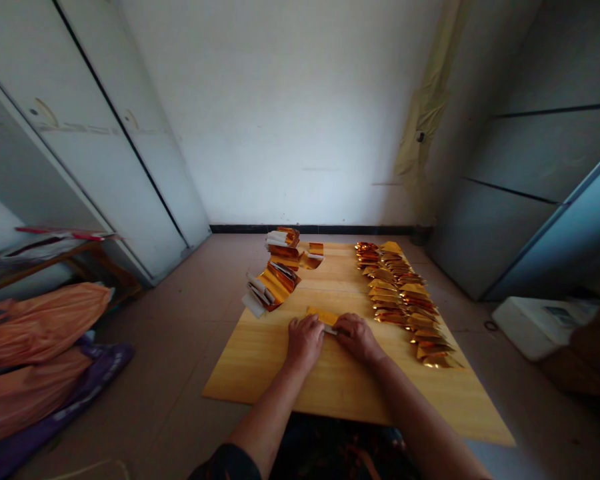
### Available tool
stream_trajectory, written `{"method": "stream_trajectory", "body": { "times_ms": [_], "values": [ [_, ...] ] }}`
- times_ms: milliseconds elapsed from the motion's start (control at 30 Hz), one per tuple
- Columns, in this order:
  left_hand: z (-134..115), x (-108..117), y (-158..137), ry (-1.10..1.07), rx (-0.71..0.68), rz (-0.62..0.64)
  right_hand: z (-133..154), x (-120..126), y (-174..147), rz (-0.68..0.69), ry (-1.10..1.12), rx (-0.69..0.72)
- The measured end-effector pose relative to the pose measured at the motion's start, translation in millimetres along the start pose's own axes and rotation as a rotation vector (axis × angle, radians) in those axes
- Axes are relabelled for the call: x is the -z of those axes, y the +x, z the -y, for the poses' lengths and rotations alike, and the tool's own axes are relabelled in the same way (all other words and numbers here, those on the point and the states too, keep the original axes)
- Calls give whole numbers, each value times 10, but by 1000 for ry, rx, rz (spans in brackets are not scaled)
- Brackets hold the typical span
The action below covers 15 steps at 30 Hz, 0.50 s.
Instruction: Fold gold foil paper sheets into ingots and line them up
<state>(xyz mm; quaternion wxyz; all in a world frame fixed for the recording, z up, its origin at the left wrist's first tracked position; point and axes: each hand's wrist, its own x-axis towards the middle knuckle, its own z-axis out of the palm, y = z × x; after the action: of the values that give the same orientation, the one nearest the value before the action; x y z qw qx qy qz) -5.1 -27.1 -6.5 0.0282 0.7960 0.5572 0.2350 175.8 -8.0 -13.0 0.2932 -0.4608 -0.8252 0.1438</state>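
Observation:
Both my hands work on one gold foil paper sheet (323, 315) lying on the wooden board (260, 360). My left hand (306, 337) has its fingers closed on the sheet's near left side. At the near right side, my right hand (356, 335) grips the same sheet, its fingers curled. A pale, folded-looking strip of the sheet shows between the hands. Loose stacks of gold foil paper (275, 283) with whitish backs lie up and to the left. On the right, folded gold paper pieces (387, 290) stand in two long overlapping rows.
Pale cabinets (105, 133) stand at the left and a grey cabinet (540, 160) at the right. Orange bags (40, 333) lie at lower left. A white box (530, 327) sits on the floor to the right. The wall (300, 133) rises behind the board.

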Motion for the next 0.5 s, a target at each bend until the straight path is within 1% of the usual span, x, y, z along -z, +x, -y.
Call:
{"method": "stream_trajectory", "body": {
  "times_ms": [167, 333, 500],
  "values": [
    [0, 7, -1, -28, 25, 27, -11, 3, 63, -6, 45, -26],
    [14, 19, -3, -43, 50, 83, 19, 10, 146, 42, 64, -130],
    [15, 62, -29, -52, 45, 140, 83, 4, 206, 84, -3, -250]
  ]
}}
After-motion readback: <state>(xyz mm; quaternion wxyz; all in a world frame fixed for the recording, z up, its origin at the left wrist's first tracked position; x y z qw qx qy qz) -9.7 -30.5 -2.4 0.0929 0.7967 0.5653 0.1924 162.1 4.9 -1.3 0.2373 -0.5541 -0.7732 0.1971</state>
